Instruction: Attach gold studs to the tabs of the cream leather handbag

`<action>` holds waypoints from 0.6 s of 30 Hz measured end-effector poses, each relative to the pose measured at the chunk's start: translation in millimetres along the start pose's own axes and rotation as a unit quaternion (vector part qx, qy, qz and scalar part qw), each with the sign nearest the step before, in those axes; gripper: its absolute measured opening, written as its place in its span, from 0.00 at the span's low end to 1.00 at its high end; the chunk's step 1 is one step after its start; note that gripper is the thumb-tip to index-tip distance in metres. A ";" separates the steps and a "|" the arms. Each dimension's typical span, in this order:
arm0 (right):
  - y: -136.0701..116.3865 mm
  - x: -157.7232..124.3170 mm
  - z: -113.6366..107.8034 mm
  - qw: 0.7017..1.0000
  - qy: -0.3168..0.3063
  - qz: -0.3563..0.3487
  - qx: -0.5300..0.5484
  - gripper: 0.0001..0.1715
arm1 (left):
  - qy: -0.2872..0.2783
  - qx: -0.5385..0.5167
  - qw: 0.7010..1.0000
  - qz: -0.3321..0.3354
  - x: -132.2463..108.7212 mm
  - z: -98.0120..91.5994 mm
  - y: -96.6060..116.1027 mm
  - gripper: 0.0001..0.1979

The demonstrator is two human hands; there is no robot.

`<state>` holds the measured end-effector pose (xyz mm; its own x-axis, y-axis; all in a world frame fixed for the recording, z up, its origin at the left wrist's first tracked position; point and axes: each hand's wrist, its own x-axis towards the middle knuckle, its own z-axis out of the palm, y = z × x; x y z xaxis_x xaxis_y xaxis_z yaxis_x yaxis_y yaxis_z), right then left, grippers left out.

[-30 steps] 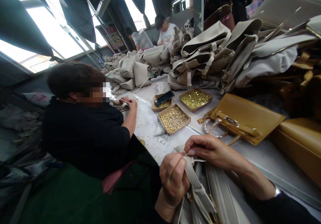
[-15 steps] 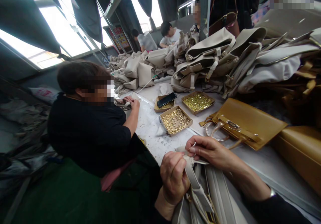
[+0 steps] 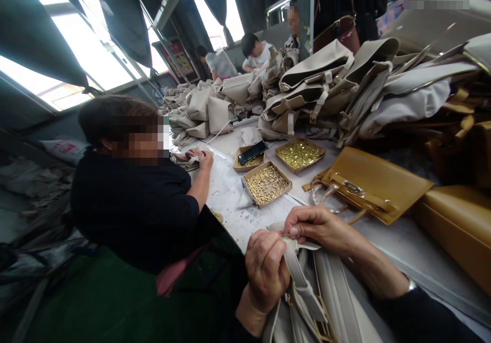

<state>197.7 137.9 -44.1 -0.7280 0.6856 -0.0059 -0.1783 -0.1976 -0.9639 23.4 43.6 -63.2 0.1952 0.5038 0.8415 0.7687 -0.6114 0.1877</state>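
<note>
My left hand (image 3: 266, 269) is closed in a fist round a beige bag strap (image 3: 303, 281) at the table's near edge. My right hand (image 3: 320, 228) pinches the top end of the same strap, its fingertips meeting the left hand's. The strap belongs to a beige bag (image 3: 330, 302) lying in front of me. Whether a small part sits between the fingertips is hidden.
Three cardboard trays of small gold hardware (image 3: 266, 183) stand on the white table (image 3: 230, 199), one under a black phone (image 3: 252, 151). A mustard bag (image 3: 368, 181) lies right of them. Piles of beige bags (image 3: 318, 87) fill the back. A person in black (image 3: 134, 205) works at my left.
My right hand's fingers have shifted slightly on the strap's end, and my view has swayed a little. Both hands keep their hold.
</note>
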 end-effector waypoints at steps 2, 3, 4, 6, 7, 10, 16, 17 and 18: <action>-1.7 -0.6 0.4 1.000 -0.004 -0.007 -0.011 0.19 | -0.001 -0.004 1.000 0.001 0.3 0.5 0.5 0.13; -2.6 -0.9 0.6 1.000 -0.006 -0.010 -0.018 0.19 | -0.002 -0.005 1.000 0.002 0.4 0.7 0.8 0.13; -3.2 -1.2 0.6 1.000 -0.008 -0.013 -0.025 0.19 | -0.002 -0.005 1.000 0.003 0.3 1.0 1.1 0.13; -4.0 -1.9 0.6 0.999 -0.012 -0.018 -0.037 0.20 | -0.001 -0.005 1.000 0.004 0.2 1.5 1.7 0.14; -4.1 -2.1 0.5 0.999 -0.014 -0.022 -0.041 0.20 | 0.000 -0.006 1.000 0.004 0.2 1.8 1.9 0.14; -3.8 -2.4 0.2 0.998 -0.017 -0.032 -0.055 0.20 | -0.002 -0.010 1.000 0.001 0.2 2.4 2.2 0.14; -2.6 -1.6 -0.1 0.997 -0.026 -0.038 -0.059 0.19 | -0.002 -0.017 1.000 -0.006 1.1 2.1 2.8 0.14; -2.5 -1.6 -0.1 0.997 -0.028 -0.039 -0.061 0.19 | -0.002 -0.019 1.000 -0.007 1.3 2.0 3.0 0.15; -2.6 -1.6 -0.2 0.997 -0.028 -0.041 -0.066 0.19 | -0.002 -0.021 1.000 -0.008 1.4 1.8 3.1 0.15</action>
<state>199.4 137.4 -41.6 -0.7516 0.6540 0.0852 -0.1519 -0.0459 -0.9873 27.2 43.5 -62.4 0.1862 0.5164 0.8359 0.7460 -0.6280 0.2217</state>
